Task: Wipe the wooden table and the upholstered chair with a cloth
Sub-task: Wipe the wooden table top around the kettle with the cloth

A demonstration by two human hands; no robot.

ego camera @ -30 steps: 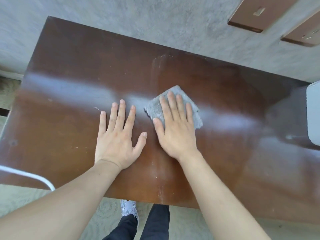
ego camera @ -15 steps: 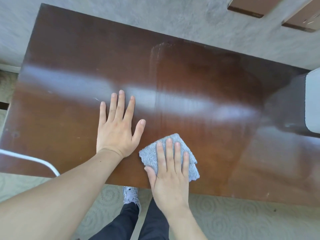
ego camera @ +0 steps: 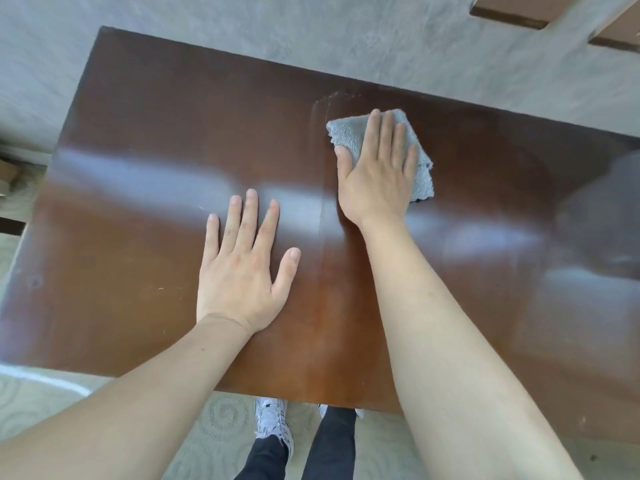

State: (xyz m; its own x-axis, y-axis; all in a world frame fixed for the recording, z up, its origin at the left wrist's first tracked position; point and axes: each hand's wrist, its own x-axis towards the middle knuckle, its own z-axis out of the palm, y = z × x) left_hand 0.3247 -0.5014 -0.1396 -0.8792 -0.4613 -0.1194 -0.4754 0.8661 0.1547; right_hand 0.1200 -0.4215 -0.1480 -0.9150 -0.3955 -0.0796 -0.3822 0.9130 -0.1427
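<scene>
A glossy brown wooden table (ego camera: 145, 140) fills most of the view. A folded grey cloth (ego camera: 349, 133) lies on it near the far edge, right of centre. My right hand (ego camera: 377, 168) presses flat on the cloth with straight fingers. My left hand (ego camera: 242, 261) rests flat on the bare tabletop, fingers spread, nearer to me and to the left of the cloth. A faint wipe streak runs from the cloth toward the near edge. The chair is not visible.
A grey textured wall (ego camera: 311, 36) runs behind the table's far edge, with brown panels (ego camera: 509, 8) at the top right. Patterned carpet (ego camera: 221, 424) and my legs and shoes (ego camera: 273, 420) show below the near edge. A blurred grey reflection (ego camera: 599, 216) sits at the table's right.
My right hand slid the cloth from the middle back to the table's near edge, then away again to near the far edge. My left hand stayed flat in place.
</scene>
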